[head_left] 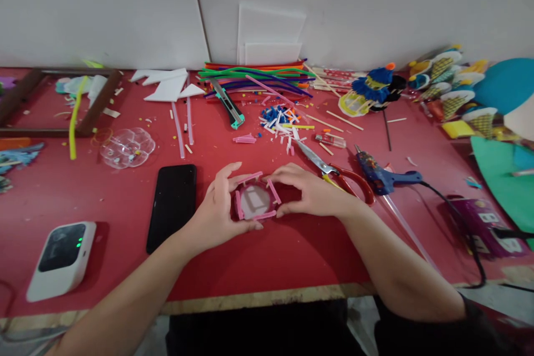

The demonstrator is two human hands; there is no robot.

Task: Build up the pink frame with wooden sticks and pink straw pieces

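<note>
A small round craft piece (255, 202) with a pale disc inside and several pink strips around its rim is between my two hands, over the red table. My left hand (219, 206) curves round its left side, with the thumb at the lower edge and the fingers at the upper left. At its right side, my right hand (306, 192) pinches the rim with thumb and fingertips near a slanted pink strip (273, 191). To the left of my left hand lies a black phone (172, 206).
Red-handled scissors (350, 178) and a blue glue gun (381, 172) with a cord lie right of my right hand. Behind are a utility knife (227, 104), cut bits (279, 117) and pipe cleaners (254, 78). A white device (62, 261) sits at the front left of the table (275, 267).
</note>
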